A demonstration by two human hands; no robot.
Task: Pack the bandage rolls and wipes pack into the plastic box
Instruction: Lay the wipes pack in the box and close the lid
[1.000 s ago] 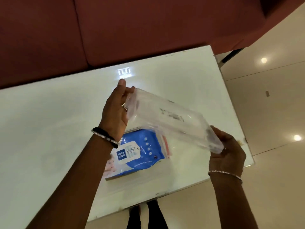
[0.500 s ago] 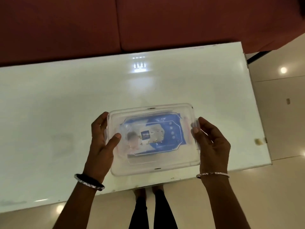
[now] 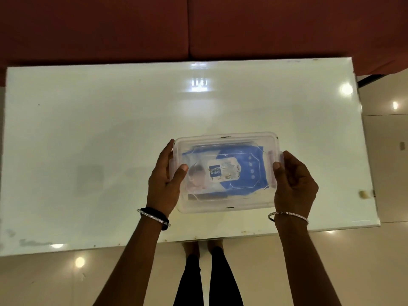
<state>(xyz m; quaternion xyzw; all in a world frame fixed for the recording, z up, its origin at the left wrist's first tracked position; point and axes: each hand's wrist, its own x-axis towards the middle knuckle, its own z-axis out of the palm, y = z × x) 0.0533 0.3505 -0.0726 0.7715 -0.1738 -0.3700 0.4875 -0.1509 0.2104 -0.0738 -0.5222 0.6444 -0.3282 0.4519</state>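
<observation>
Our left hand (image 3: 164, 184) clasps the box (image 3: 225, 204) at its 9 o'clock end, thumb over the lid (image 3: 242, 138). Our right hand (image 3: 294, 184) clasps the 3 o'clock end, thumb on the clip. The blue wipes (image 3: 254, 155) show through the lid. The box sits on the table (image 3: 110, 140), toward 6 o'clock.

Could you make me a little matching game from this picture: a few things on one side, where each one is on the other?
Things:
1. blue wipes pack
2. clear plastic lid
3. black beaded bracelet
4. thin silver bangle

Places:
A. left wrist
B. on top of the clear plastic box
C. right wrist
D. inside the box

Pairs: 1-D, 2-B, 3-A, 4-C
</observation>
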